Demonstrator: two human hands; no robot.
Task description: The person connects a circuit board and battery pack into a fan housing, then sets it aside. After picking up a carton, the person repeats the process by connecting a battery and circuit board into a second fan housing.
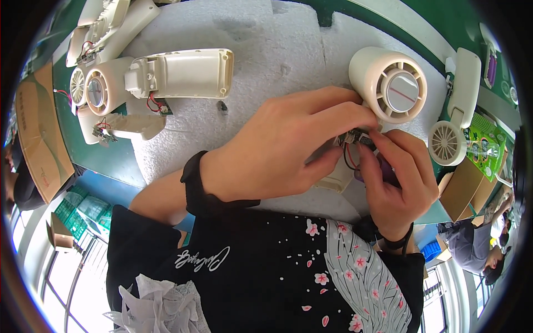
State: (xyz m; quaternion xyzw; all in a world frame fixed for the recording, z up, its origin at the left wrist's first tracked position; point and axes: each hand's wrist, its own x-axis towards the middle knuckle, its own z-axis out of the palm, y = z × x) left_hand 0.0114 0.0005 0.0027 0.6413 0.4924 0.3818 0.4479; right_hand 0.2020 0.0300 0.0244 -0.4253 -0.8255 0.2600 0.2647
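Circuit board (358,137): I find the small dark piece just below the upright fan head, between the person's two hands, partly covered by fingers.
Right hand (402,180): its grip is narrow, thumb and index finger pinching the circuit board at its right end.
Left hand (283,144): palm down, index finger reaching to the board and thumb set apart below it; I cannot tell whether this grip bears on anything.
Wires (349,157): red and black, curving down from the board beside the right thumb.
Purple cylinder (387,170): I see only part of it, beneath the right fingers.
Cream shell (335,181): below the left thumb, mostly hidden by the hands.
Fan head (388,84): round, cream, a silver disc at its centre, just beyond the fingertips.
Left-side fan (189,76): its handle lies open on the foam sheet (272,50), a small board with red wires at its near edge.
Right-side fan (447,143): grille up, beside a green packet (487,145).
Worktop (119,161): green, showing past the foam's left edge.
Cardboard box (41,133): I see it at far left.
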